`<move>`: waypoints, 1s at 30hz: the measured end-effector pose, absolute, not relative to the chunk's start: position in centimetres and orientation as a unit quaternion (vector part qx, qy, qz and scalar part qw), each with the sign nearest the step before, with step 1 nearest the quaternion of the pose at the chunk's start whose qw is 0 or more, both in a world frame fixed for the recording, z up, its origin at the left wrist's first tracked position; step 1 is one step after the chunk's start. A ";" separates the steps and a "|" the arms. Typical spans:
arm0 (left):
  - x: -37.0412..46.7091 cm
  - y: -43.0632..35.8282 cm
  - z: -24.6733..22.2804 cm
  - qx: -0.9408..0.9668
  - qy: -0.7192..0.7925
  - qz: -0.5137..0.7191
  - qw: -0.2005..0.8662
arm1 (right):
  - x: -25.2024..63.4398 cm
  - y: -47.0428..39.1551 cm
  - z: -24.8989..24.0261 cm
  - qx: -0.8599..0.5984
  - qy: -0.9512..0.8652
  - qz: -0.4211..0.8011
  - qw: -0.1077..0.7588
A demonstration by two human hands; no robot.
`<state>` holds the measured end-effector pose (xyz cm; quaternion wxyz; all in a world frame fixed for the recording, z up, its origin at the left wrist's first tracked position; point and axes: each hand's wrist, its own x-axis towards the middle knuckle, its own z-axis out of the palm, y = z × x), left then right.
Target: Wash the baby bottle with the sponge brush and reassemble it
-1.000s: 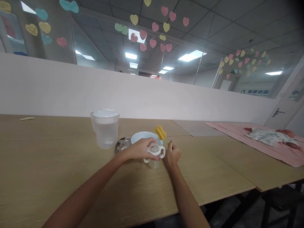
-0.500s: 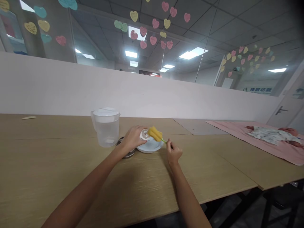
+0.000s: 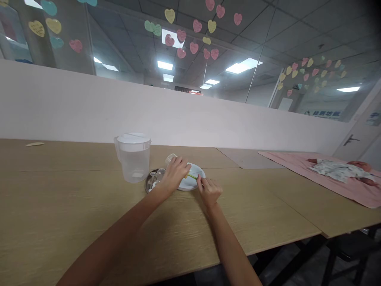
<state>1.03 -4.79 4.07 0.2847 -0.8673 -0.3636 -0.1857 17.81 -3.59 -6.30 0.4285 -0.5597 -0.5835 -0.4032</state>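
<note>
My left hand is wrapped round a small clear bottle whose end sticks out beyond the fingers. My right hand grips the thin green handle of a yellow sponge bottle brush. Most of the yellow sponge is hidden at my left hand; it seems to be in the bottle's mouth. Both hands are over a white bowl on the table. Close to my left wrist, a round metal tray holds small clear and white parts, partly covered by my forearm.
A clear lidded pitcher with water in it stands behind the tray. Far right, a doll in patterned clothing lies on a pink cloth. A thin flat pale piece lies at far left. Along the back of the table runs a white wall.
The yellow sponge, fully visible before, is now mostly hidden at my left hand. My right hand has moved left towards it. The bottle has turned, and the tray's contents have come into view.
</note>
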 end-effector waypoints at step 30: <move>0.1 -4.1 5.8 -0.785 -0.443 -0.389 -0.188 | 22.0 -1.7 -7.5 -0.851 -0.459 -0.006 0.257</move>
